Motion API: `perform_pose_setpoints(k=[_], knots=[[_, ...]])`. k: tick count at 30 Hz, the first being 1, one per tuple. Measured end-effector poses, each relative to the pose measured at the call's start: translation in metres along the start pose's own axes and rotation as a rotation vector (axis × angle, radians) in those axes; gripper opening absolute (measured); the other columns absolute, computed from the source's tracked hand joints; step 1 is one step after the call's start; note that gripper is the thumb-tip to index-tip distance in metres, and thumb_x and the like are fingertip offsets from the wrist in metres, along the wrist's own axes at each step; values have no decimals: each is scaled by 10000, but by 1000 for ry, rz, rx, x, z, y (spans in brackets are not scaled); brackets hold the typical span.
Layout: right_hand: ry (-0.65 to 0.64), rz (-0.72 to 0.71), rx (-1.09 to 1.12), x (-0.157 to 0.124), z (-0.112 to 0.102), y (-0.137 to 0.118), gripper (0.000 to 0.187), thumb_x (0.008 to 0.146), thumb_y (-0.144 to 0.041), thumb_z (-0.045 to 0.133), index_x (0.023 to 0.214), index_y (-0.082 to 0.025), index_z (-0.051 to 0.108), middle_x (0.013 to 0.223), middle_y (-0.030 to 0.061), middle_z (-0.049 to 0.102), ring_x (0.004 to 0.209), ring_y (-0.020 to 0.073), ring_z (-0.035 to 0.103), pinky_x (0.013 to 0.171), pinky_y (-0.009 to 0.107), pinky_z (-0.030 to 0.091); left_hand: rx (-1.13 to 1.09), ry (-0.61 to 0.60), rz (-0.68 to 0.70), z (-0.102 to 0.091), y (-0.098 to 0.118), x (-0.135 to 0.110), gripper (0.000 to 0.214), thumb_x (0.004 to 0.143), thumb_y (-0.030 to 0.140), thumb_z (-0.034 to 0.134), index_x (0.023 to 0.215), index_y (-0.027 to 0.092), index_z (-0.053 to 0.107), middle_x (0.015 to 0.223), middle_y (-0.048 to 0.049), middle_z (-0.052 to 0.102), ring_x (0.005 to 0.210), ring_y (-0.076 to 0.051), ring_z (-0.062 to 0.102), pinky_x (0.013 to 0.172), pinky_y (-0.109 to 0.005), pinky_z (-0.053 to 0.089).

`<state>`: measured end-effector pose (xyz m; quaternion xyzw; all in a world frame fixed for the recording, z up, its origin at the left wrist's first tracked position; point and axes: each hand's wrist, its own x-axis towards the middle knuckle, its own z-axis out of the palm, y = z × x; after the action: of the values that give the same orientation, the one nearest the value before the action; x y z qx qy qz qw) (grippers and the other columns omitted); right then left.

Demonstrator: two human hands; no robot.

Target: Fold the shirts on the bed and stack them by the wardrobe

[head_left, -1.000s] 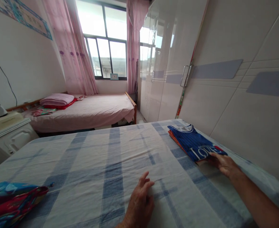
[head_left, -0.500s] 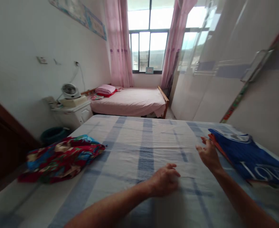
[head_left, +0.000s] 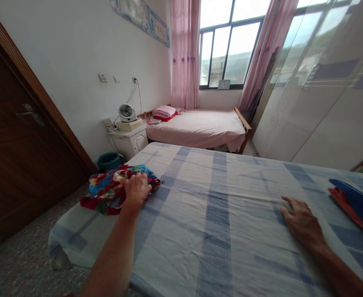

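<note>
My left hand [head_left: 137, 186] is on a crumpled red and blue floral cloth [head_left: 107, 194] at the left side of the bed. Its fingers bend down into the fabric, and their tips are partly hidden. Over the blue and white checked sheet [head_left: 181, 231], my right hand [head_left: 303, 218] is empty, with its fingers apart and slightly bent. A dark blue garment with an orange edge [head_left: 359, 206] lies to the right of that hand, cut off by the frame.
Beyond the near bed stands a second bed with a pink sheet [head_left: 196, 128]. A white nightstand [head_left: 128, 142] carries a fan [head_left: 127, 112], with a green bin [head_left: 109, 160] beside it. At left is a brown door [head_left: 23, 144]; at right, a glossy wardrobe [head_left: 323, 119].
My view has turned left. My left hand has moved from mid-bed to the floral cloth. My right hand has come away from the blue garment.
</note>
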<state>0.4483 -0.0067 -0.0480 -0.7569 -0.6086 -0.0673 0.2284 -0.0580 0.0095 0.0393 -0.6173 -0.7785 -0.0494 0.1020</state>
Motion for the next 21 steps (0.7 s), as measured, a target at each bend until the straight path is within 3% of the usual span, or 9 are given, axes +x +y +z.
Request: perform_pose_setpoints(k=[4, 8, 11, 13, 15, 17, 19, 21], knots=[[1, -29, 4, 0, 3, 2, 440, 807, -366, 356, 1128, -155, 571, 1185, 134, 572, 1115, 295, 520, 898, 451, 440, -85, 19, -63, -1, -3, 7, 235, 789, 212, 432, 923, 139, 611, 959, -158, 659, 927, -306, 607, 760, -371, 433], [13, -36, 22, -1, 3, 1, 426, 805, -341, 360, 1116, -150, 581, 1187, 133, 575, 1104, 292, 526, 883, 448, 443, -460, 258, -141, -33, 4, 29, 262, 800, 275, 444, 964, 137, 594, 913, -143, 665, 871, -285, 612, 743, -362, 438], [22, -27, 38, -2, 2, -2, 419, 805, -328, 362, 1111, -148, 584, 1185, 131, 576, 1097, 288, 529, 878, 445, 447, -841, 405, 0, -74, 33, 46, 235, 801, 286, 469, 946, 146, 592, 819, -71, 655, 777, -203, 607, 704, -294, 454], [25, -30, 51, -3, 0, -4, 408, 804, -316, 369, 1109, -150, 583, 1180, 130, 580, 1099, 279, 528, 883, 438, 446, -1118, 403, 170, -102, 63, 49, 221, 813, 306, 479, 931, 154, 588, 781, -25, 634, 711, -153, 592, 647, -248, 458], [27, -23, 56, -4, -1, -6, 395, 805, -301, 372, 1105, -154, 582, 1178, 128, 581, 1099, 271, 528, 886, 429, 445, -1428, 313, 422, -127, 95, 42, 232, 799, 319, 528, 948, 151, 588, 780, 0, 620, 694, -131, 584, 635, -233, 463], [28, -13, 62, -5, -2, -7, 381, 807, -288, 375, 1100, -159, 579, 1177, 126, 580, 1097, 266, 530, 885, 425, 445, -1632, 144, 641, -144, 120, 27, 264, 781, 316, 574, 979, 143, 594, 789, 8, 620, 698, -128, 586, 655, -243, 475], [35, -10, 88, -6, -2, -7, 369, 806, -281, 386, 1104, -170, 575, 1176, 119, 579, 1103, 264, 528, 887, 427, 443, -1690, -50, 753, -148, 131, 11, 269, 769, 307, 604, 973, 132, 611, 779, 6, 627, 699, -134, 591, 666, -253, 480], [45, -13, 144, -7, -3, -7, 360, 797, -261, 415, 1111, -182, 572, 1163, 110, 583, 1097, 262, 534, 892, 437, 440, -1649, -238, 775, -137, 130, 0, 253, 762, 299, 618, 947, 127, 630, 773, -4, 635, 698, -145, 593, 666, -261, 481]])
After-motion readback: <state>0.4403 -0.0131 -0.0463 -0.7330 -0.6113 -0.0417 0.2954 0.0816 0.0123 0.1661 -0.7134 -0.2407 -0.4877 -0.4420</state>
